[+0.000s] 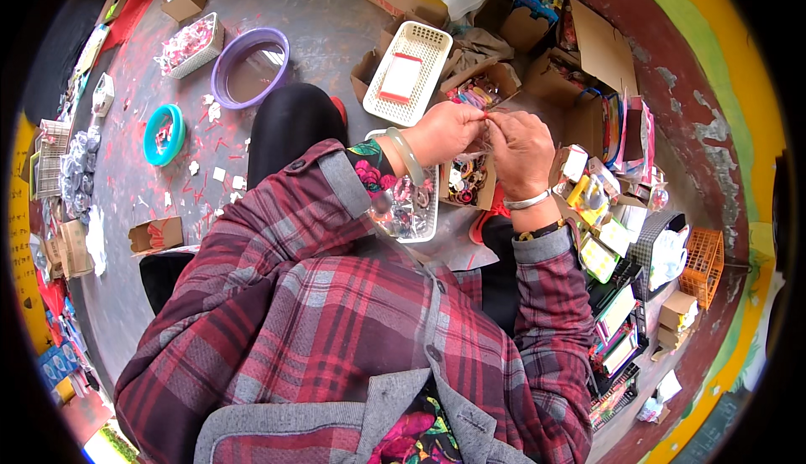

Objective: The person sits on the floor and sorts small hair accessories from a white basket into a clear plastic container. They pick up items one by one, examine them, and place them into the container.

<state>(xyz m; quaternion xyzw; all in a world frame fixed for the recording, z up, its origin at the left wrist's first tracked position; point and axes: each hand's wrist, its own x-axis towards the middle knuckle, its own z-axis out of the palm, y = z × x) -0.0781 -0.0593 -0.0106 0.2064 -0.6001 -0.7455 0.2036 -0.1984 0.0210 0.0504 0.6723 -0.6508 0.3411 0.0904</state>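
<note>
My left hand (445, 134) and my right hand (522, 153) meet in front of me, fingertips pinched close together. Between them is something tiny and reddish, mostly covered by the fingers and too small to name. Under my left wrist stands a white basket (432, 227) holding many small packaged pieces in clear wrapping. Below my hands, a cardboard box of small dark and coloured pieces (467, 183) is partly covered. Just beyond, a cream perforated basket (438, 44) carries a red and white flat pack (400, 77).
On the floor at left are a purple basin (278, 86), a turquoise bowl (149, 146), a basket of red and white bits (212, 50) and scattered scraps. Open cardboard boxes (606, 52) crowd the far right. An orange crate (702, 269) stands by the wall.
</note>
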